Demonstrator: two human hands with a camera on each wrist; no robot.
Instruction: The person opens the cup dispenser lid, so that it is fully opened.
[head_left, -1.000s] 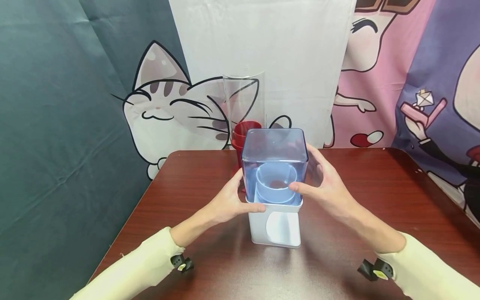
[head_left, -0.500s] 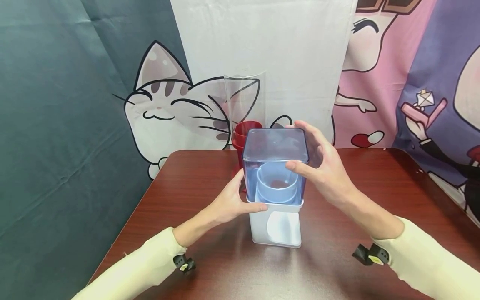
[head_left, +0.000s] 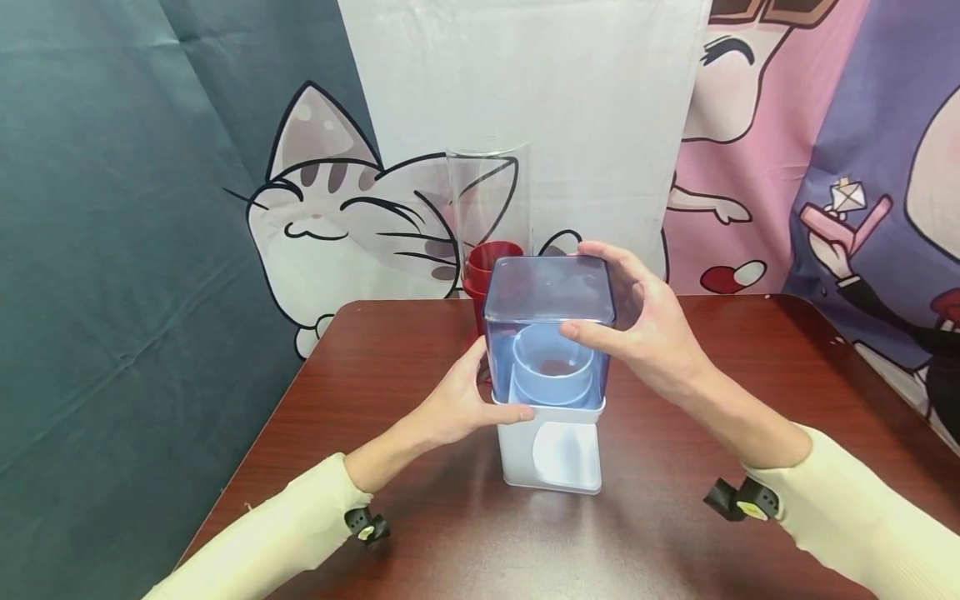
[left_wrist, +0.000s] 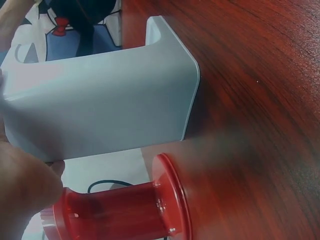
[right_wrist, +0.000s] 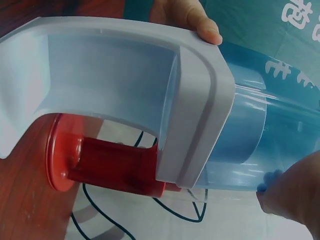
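Observation:
A white dispenser-like base (head_left: 517, 454) stands upright on the table, its front hollowed out. On top of it sits a square, see-through blue cover (head_left: 551, 287), and a round cup-like part (head_left: 553, 387) shows through it. My left hand (head_left: 453, 408) grips the upper left side of the base, thumb on the front rim and fingers mostly hidden behind. With the thumb in front and fingers at the back, my right hand (head_left: 652, 337) holds the upper right of the cover. In the right wrist view the cover (right_wrist: 287, 117) meets the base's rim (right_wrist: 205, 105).
Close behind the dispenser stands a red pedestal (head_left: 495, 254) with a tall clear tube (head_left: 491, 187) rising from it. The wooden table (head_left: 390, 358) ends before a printed cloth backdrop (head_left: 585, 108). Dark cables (right_wrist: 97, 210) show beyond the table edge.
My right hand has moved up the cover, its fingers now at the top back edge and its thumb higher on the front. The left hand and dispenser have stayed put.

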